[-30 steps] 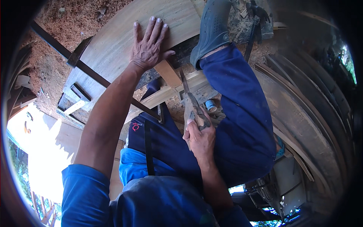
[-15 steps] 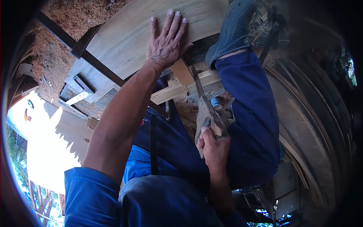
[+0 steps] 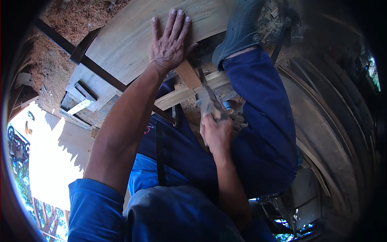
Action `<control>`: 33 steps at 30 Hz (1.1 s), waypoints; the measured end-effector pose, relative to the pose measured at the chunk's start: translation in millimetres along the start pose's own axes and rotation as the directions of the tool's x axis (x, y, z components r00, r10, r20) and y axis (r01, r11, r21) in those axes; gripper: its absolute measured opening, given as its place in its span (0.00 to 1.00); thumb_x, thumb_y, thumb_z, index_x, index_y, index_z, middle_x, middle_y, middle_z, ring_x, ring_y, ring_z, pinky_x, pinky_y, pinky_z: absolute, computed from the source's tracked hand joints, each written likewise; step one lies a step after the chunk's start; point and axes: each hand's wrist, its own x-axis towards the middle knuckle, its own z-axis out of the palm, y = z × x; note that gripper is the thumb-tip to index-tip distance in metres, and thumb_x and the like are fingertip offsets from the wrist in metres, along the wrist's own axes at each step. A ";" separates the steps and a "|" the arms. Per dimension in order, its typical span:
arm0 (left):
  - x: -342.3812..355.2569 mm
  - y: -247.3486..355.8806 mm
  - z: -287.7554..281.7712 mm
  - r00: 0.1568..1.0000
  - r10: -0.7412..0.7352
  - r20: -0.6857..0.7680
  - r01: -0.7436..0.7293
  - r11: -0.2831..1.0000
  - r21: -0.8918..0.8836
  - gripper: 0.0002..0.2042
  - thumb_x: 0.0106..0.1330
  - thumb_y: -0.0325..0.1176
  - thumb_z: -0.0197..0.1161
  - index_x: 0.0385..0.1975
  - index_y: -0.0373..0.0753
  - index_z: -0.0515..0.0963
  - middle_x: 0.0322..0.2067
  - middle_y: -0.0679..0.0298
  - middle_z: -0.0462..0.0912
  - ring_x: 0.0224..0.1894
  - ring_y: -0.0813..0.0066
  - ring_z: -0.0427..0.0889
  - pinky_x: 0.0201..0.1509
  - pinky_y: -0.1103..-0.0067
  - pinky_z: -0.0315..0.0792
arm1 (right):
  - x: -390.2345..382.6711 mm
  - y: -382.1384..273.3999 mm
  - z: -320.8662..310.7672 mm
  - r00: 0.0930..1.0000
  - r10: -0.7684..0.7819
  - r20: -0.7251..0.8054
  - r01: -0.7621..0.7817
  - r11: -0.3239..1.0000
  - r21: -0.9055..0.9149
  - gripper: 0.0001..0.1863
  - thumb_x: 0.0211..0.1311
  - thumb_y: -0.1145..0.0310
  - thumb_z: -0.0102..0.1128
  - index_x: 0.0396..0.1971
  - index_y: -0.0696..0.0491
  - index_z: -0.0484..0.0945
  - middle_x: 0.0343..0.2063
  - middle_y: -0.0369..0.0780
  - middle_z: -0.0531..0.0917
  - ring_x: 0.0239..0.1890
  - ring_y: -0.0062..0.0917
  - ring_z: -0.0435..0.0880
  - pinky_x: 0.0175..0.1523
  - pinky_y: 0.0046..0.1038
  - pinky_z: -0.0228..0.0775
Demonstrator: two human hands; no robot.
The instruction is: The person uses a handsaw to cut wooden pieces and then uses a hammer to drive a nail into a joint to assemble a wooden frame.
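Observation:
My left hand (image 3: 170, 44) lies flat with fingers spread on a broad curved wooden board (image 3: 125, 48). My right hand (image 3: 217, 135) is wrapped round the worn wooden handle of a handsaw (image 3: 209, 97). The saw's narrow dark blade points up and away from me, running along the right side of a short brown wood piece (image 3: 187, 75). That piece juts out from under the board's near edge, close to my left thumb. Below it a pale wooden strip (image 3: 176, 99) runs crosswise. Blur hides the saw's teeth.
My foot in a dark clog (image 3: 238, 34) presses near the board's right end. A long metal bar clamp (image 3: 100, 72) crosses the board at left. A carpenter's square (image 3: 85, 97) lies near the board's left end. Curved planks (image 3: 322, 129) are stacked at right; sawdust (image 3: 56, 68) covers the ground.
My right hand has pushed the saw forward, up and slightly left in view. My left hand stays flat on the board; the whole view has shifted a little.

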 end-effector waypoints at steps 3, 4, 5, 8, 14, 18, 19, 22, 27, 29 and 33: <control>-0.7 -0.7 -2.7 0.999 -0.010 0.040 0.005 0.994 0.111 0.40 0.67 0.61 0.53 0.73 0.44 0.55 0.75 0.58 0.50 0.78 0.61 0.41 0.76 0.47 0.27 | 1.4 10.6 -1.1 0.997 0.069 0.016 -0.069 0.998 -0.013 0.28 0.59 0.80 0.54 0.62 0.65 0.64 0.17 0.39 0.78 0.14 0.21 0.77 0.24 0.25 0.73; -2.0 -1.7 -3.2 0.999 -0.015 0.045 0.010 0.995 0.104 0.40 0.67 0.61 0.53 0.73 0.43 0.55 0.75 0.58 0.50 0.78 0.61 0.41 0.76 0.47 0.27 | -6.3 16.9 -2.8 0.998 0.060 0.012 -0.061 0.997 0.041 0.28 0.60 0.81 0.54 0.62 0.65 0.65 0.18 0.39 0.78 0.15 0.22 0.77 0.25 0.26 0.74; -7.4 -3.0 -4.1 0.998 -0.027 0.063 0.020 0.995 0.098 0.40 0.67 0.61 0.53 0.73 0.43 0.55 0.75 0.58 0.50 0.78 0.61 0.40 0.76 0.47 0.27 | -12.8 28.4 -6.8 0.999 -0.048 0.020 0.048 0.999 -0.013 0.27 0.60 0.80 0.54 0.61 0.64 0.65 0.17 0.39 0.78 0.15 0.21 0.77 0.24 0.25 0.73; -5.7 -3.3 -3.3 0.999 -0.016 0.050 0.011 0.995 0.095 0.40 0.67 0.61 0.53 0.73 0.43 0.55 0.75 0.57 0.49 0.78 0.61 0.40 0.76 0.48 0.27 | 0.3 24.0 -5.7 0.997 -0.037 0.065 0.039 0.999 -0.026 0.28 0.60 0.80 0.56 0.62 0.63 0.65 0.18 0.39 0.79 0.15 0.20 0.78 0.23 0.23 0.72; -6.0 0.0 -5.2 0.998 -0.023 0.056 0.018 0.996 0.086 0.40 0.67 0.61 0.54 0.73 0.44 0.55 0.75 0.58 0.49 0.78 0.62 0.40 0.76 0.48 0.27 | -3.8 22.8 -3.2 1.000 0.009 0.017 -0.011 0.992 0.125 0.30 0.60 0.79 0.58 0.64 0.61 0.64 0.18 0.39 0.78 0.15 0.18 0.77 0.21 0.20 0.71; -11.1 -4.4 -2.4 0.997 -0.031 0.074 0.024 0.994 0.105 0.40 0.66 0.61 0.54 0.73 0.44 0.55 0.75 0.58 0.50 0.78 0.62 0.40 0.76 0.48 0.27 | -47.3 4.8 -17.2 0.998 -0.049 0.025 0.047 0.996 0.081 0.28 0.60 0.79 0.56 0.62 0.66 0.64 0.15 0.38 0.76 0.13 0.18 0.74 0.19 0.21 0.67; -7.5 -2.1 -2.3 0.998 -0.028 0.056 0.023 0.996 0.084 0.40 0.66 0.61 0.54 0.73 0.45 0.55 0.75 0.59 0.50 0.78 0.62 0.40 0.76 0.48 0.27 | -35.2 6.9 -14.9 1.000 -0.024 -0.008 0.024 0.998 0.060 0.27 0.60 0.79 0.54 0.61 0.68 0.65 0.15 0.37 0.76 0.12 0.18 0.73 0.18 0.21 0.65; -1.3 2.5 -2.0 0.998 -0.025 0.050 0.021 0.996 0.081 0.40 0.66 0.60 0.55 0.73 0.45 0.55 0.75 0.59 0.50 0.78 0.62 0.41 0.76 0.48 0.27 | 23.1 5.8 -1.4 0.990 0.137 0.023 -0.139 0.980 0.143 0.27 0.61 0.80 0.53 0.61 0.67 0.65 0.15 0.37 0.77 0.12 0.18 0.73 0.17 0.21 0.66; -9.7 -6.1 -0.2 1.000 -0.016 0.024 0.014 0.997 0.080 0.39 0.66 0.60 0.55 0.73 0.45 0.56 0.74 0.59 0.52 0.78 0.61 0.41 0.76 0.49 0.27 | -45.9 28.3 -15.7 1.000 0.020 -0.013 -0.018 0.990 0.142 0.26 0.61 0.79 0.53 0.61 0.64 0.67 0.16 0.36 0.77 0.12 0.17 0.74 0.17 0.21 0.66; -7.4 -3.2 -0.3 1.000 -0.018 -0.001 0.018 0.996 0.084 0.39 0.66 0.60 0.56 0.72 0.44 0.56 0.74 0.58 0.52 0.78 0.61 0.42 0.76 0.48 0.29 | -46.9 13.7 -13.7 1.000 -0.020 -0.022 0.023 0.990 0.141 0.27 0.61 0.79 0.54 0.62 0.64 0.66 0.19 0.37 0.79 0.14 0.15 0.74 0.17 0.21 0.66; 0.4 2.1 3.8 0.999 0.018 -0.037 -0.015 0.996 0.083 0.41 0.65 0.59 0.58 0.72 0.43 0.56 0.74 0.56 0.52 0.78 0.60 0.43 0.76 0.49 0.29 | 32.6 64.8 -9.4 0.981 0.010 0.195 -0.058 0.968 0.245 0.30 0.61 0.80 0.55 0.64 0.63 0.64 0.23 0.38 0.80 0.16 0.14 0.75 0.19 0.20 0.68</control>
